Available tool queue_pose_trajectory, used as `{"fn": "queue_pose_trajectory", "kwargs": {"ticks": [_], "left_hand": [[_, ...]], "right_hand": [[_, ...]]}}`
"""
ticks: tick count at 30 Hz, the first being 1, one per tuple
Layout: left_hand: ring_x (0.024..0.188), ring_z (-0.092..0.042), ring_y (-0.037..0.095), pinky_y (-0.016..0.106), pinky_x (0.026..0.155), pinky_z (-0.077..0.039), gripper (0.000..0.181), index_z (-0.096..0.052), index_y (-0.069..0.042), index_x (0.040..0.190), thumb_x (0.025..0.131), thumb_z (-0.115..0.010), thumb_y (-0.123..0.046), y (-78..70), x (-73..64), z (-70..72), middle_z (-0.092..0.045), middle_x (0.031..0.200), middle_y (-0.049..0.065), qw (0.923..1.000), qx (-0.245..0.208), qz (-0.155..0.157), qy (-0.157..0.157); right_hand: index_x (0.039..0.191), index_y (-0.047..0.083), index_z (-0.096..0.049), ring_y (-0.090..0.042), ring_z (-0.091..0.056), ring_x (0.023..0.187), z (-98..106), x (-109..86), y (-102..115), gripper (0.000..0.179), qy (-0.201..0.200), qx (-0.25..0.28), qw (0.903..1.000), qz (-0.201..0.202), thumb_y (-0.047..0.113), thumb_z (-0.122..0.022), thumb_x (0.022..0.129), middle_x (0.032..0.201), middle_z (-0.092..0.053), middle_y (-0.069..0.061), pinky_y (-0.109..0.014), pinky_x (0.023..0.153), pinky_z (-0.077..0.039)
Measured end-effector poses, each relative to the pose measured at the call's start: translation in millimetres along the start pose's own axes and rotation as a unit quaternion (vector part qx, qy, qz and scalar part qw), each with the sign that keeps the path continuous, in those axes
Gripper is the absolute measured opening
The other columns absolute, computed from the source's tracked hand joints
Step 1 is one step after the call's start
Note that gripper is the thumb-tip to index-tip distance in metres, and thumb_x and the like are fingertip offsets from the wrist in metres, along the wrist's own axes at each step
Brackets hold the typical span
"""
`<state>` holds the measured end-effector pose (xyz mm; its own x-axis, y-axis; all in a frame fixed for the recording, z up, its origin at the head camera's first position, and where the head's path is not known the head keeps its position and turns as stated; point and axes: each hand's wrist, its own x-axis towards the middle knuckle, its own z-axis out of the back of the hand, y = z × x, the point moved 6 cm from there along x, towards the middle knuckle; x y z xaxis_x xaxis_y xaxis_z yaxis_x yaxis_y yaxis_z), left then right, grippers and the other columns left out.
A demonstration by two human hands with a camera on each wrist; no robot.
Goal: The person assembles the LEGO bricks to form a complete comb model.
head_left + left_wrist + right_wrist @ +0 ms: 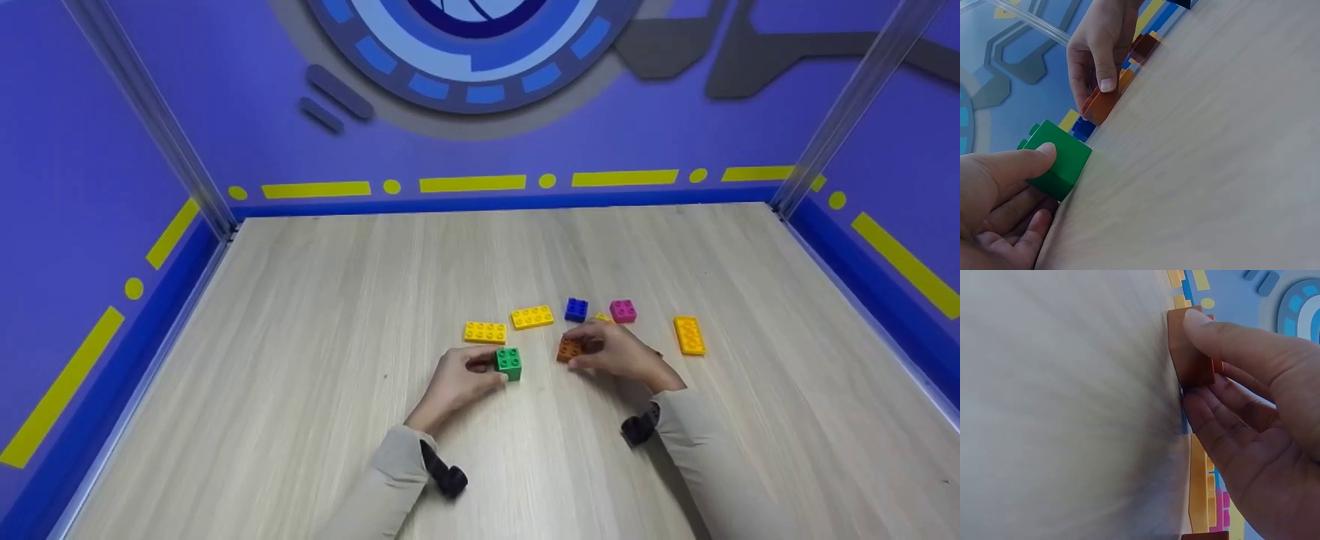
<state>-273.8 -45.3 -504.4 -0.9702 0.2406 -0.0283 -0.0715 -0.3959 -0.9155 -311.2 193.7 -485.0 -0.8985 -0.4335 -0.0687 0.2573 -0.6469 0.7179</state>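
My left hand pinches a green building block between thumb and fingers. In the left wrist view the thumb lies on the side of the green block, whose lower edge is right at the tabletop. To its right, my right hand grips an orange-brown building block by its sides. The right wrist view shows the thumb pressed on the near face of this brown block, with fingers behind it. A yellow block is mostly hidden behind the right hand. The two held blocks are apart.
Beyond the hands lie two yellow blocks, a blue block and a magenta block. Another yellow block lies farther right. A second brown block shows past the right hand. Blue-purple walls enclose the wooden table.
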Motion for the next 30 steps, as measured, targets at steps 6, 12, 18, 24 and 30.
{"fn": "queue_pose_trajectory", "kwargs": {"ticks": [6,12,18,24,30], "left_hand": [[0.104,-0.065,0.018,0.032,0.089,-0.055,0.042,-0.067,-0.010,0.121,0.080,-0.075,-0.009,-2.0,-0.9,1.5,-0.070,0.115,0.008,1.0000,0.002,0.002,0.006],[0.106,-0.065,0.021,0.033,0.092,-0.054,0.042,-0.067,-0.008,0.120,0.079,-0.076,-0.009,-1.9,-2.8,3.9,-0.070,0.116,0.010,0.9999,0.002,-0.002,0.015],[0.107,-0.065,0.023,0.037,0.094,-0.053,0.042,-0.068,-0.007,0.118,0.078,-0.078,-0.012,-1.1,-6.6,6.5,-0.070,0.114,0.011,0.9998,0.009,-0.004,0.015],[0.105,-0.065,0.023,0.036,0.093,-0.053,0.041,-0.069,-0.007,0.117,0.077,-0.078,-0.011,-1.3,-9.1,9.6,-0.071,0.114,0.010,0.9998,0.012,-0.009,0.011],[0.105,-0.065,0.022,0.035,0.092,-0.054,0.040,-0.069,-0.006,0.117,0.078,-0.078,-0.011,-0.3,-10.5,10.1,-0.071,0.114,0.010,0.9999,0.006,-0.010,0.011]], "right_hand": [[0.121,0.005,-0.065,-0.027,-0.059,0.107,0.0,0.7,2.2,0.043,-0.004,0.010,0.9999,0.000,0.013,-0.077,0.081,0.118,-0.061,-0.013,-0.046,0.095,-0.052],[0.122,0.006,-0.065,-0.029,-0.058,0.110,-2.7,0.0,12.0,0.041,0.008,0.021,0.9996,0.018,0.012,-0.074,0.083,0.120,-0.060,-0.014,-0.045,0.095,-0.052],[0.124,0.010,-0.065,-0.029,-0.058,0.113,-2.9,0.4,23.4,0.042,0.023,0.013,0.9993,0.025,0.018,-0.074,0.084,0.124,-0.060,-0.012,-0.045,0.096,-0.051],[0.124,0.012,-0.065,-0.026,-0.059,0.113,-5.2,4.5,35.0,0.042,0.040,0.019,0.9978,0.050,0.021,-0.074,0.084,0.124,-0.062,-0.009,-0.044,0.099,-0.050],[0.125,0.011,-0.064,-0.023,-0.060,0.109,-8.8,5.6,49.5,0.044,0.057,0.025,0.9930,0.100,0.025,-0.073,0.084,0.120,-0.063,-0.007,-0.043,0.097,-0.051]]}}
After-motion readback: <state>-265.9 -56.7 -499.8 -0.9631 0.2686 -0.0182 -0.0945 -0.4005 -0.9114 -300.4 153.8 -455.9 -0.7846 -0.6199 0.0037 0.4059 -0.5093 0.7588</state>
